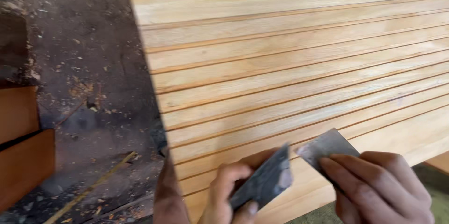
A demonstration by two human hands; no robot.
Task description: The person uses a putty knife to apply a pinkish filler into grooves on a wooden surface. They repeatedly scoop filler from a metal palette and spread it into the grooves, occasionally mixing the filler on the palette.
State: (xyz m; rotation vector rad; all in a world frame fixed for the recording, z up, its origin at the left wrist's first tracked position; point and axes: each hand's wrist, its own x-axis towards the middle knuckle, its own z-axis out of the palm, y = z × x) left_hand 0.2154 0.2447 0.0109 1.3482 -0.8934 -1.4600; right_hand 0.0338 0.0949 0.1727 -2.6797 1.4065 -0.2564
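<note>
A pale wooden panel (290,65) with several parallel grooves fills most of the head view. My left hand (224,196) holds a flat grey metal scraper blade (264,182), tilted up, near the panel's lower edge. My right hand (379,189) holds a second grey scraper blade (325,146), pressing it flat against the panel's lower plain strip. The two blades sit close together, corners almost meeting, a small gap between them.
To the left lies a dark dirt floor (89,65) littered with wood chips and a thin stick (93,186). Brown wooden boards (21,144) are stacked at the far left edge.
</note>
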